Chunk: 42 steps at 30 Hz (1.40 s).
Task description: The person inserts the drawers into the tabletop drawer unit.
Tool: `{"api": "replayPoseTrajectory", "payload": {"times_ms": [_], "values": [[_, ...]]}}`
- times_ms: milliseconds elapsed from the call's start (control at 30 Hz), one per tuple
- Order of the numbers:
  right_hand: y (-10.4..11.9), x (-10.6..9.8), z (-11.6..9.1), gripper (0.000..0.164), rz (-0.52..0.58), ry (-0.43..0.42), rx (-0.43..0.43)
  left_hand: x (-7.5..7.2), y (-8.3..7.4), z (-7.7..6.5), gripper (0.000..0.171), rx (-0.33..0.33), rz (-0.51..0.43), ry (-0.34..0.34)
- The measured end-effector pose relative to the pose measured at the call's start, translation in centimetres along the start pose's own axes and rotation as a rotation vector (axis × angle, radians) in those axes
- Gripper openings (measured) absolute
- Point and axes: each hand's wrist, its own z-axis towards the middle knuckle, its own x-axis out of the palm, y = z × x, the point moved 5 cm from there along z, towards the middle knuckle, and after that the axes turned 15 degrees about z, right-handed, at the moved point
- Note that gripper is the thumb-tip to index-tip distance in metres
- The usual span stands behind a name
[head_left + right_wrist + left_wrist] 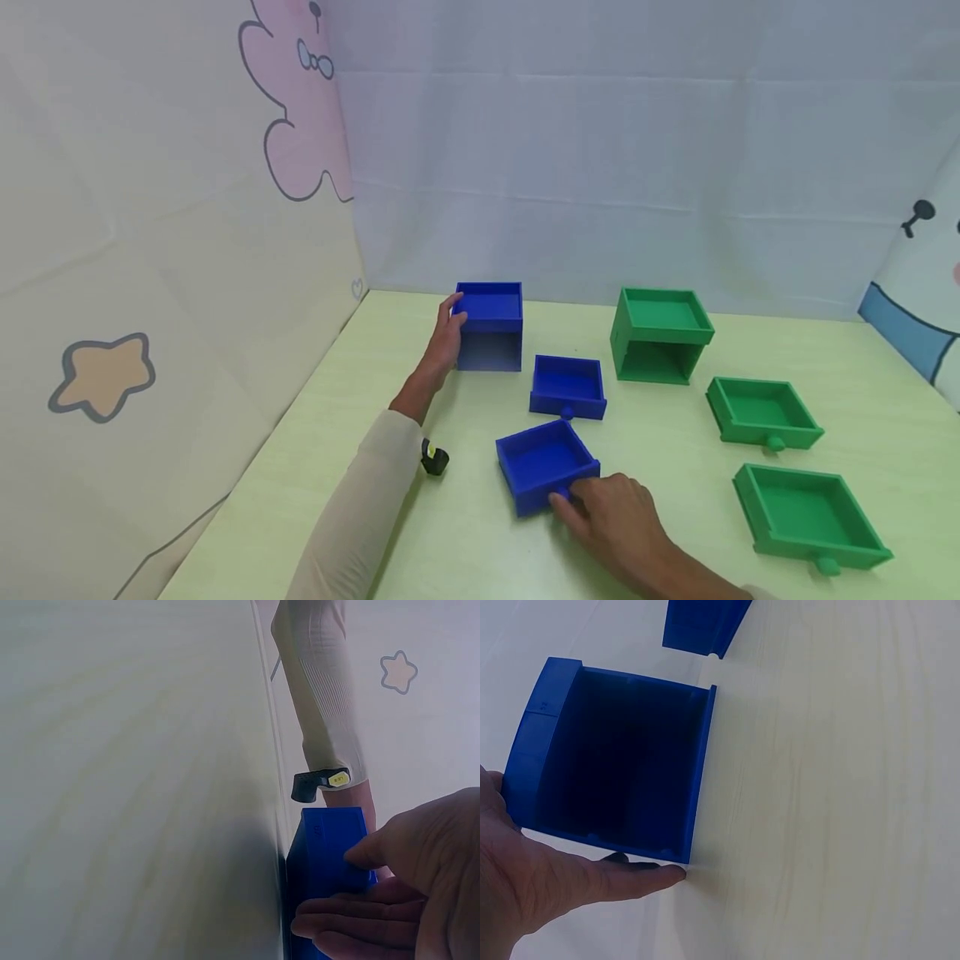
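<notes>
At the back stands a blue cabinet box [489, 325] with a hollow front. My left hand [445, 337] lies along its left side, fingertips at the top edge; in the left wrist view one straight finger [641, 883] runs beside the wall. My right hand [618, 512] pinches the knob of a blue drawer [546, 458] between thumb and fingers. This drawer is turned at an angle, in front of a second blue drawer [567, 385]. In the right wrist view, the held drawer [330, 851] is partly covered by the fingers.
A green cabinet box [663, 333] stands at the back right. Two green drawers [765, 408] with round knobs lie in front of it, one nearer me. A small black device [435, 458] shows at my left cuff. Patterned cloth walls [562, 167] border the table [315, 450].
</notes>
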Motion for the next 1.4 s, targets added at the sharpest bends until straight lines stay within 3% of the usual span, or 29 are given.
{"api": "replayPoseTrajectory", "payload": {"times_ms": [267, 500, 800, 1200, 1400], "values": [[0.3, 0.5, 0.1, 0.047, 0.050, 0.019, -0.025, 0.0, 0.0, -0.2, 0.050, 0.002, 0.002, 0.004], [0.1, 0.7, 0.3, 0.046, 0.087, 0.043, 0.026, 0.0, -0.1, -0.1, 0.050, 0.018, 0.002, -0.002], [0.1, 0.7, 0.9, 0.049, 0.081, -0.061, 0.034, 0.1, -0.1, -0.2, 0.050, 0.021, 0.020, -0.013], [-0.1, 0.4, 1.2, 0.047, 0.144, -0.108, 0.021, 0.2, -0.1, -0.1, 0.050, 0.026, 0.010, -0.011], [0.6, 0.1, 1.5, 0.050, 0.145, -0.175, -0.055, 0.2, -0.2, -0.2, 0.050, 0.026, 0.020, -0.016]]}}
